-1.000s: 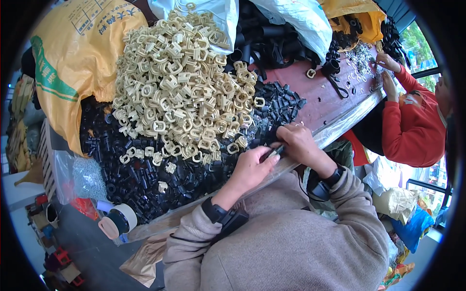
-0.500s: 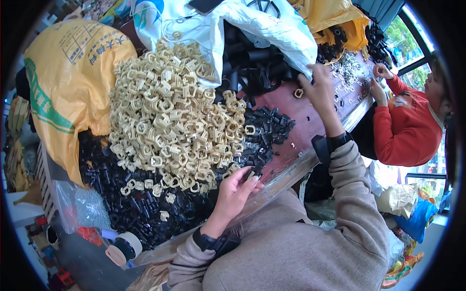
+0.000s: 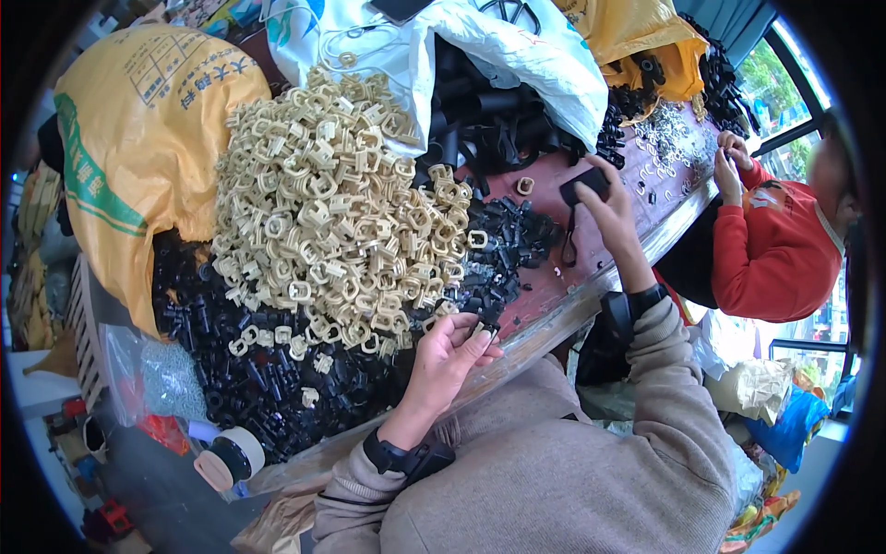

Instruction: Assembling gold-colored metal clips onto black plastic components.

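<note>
My right hand (image 3: pixel 613 214) grips a black tube-like plastic part (image 3: pixel 583 187) between thumb and fingers, over the reddish tabletop. Below that part runs a thin black strip (image 3: pixel 569 245); whether the two are joined I cannot tell. Near the table's front edge, my left hand (image 3: pixel 441 362) pinches a small dark piece (image 3: pixel 485 330) with a shiny bit on it; its exact kind does not show. Beside the left hand rises a big heap of beige plastic ring-shaped clips (image 3: pixel 337 222). Small black parts (image 3: pixel 512 242) lie scattered between the two hands.
A white sack (image 3: pixel 554 88) spills larger black tubes (image 3: pixel 461 115) at the back. Yellow sacks (image 3: pixel 152 138) stand left and far right. Black fittings (image 3: pixel 268 406) cover the near left, beside a cup (image 3: pixel 235 454). A person in red (image 3: pixel 775 240) works at the right.
My right hand, bare half a second ago, now has the black tube-like part and has come slightly nearer. The left hand keeps its pinch in nearly the same place.
</note>
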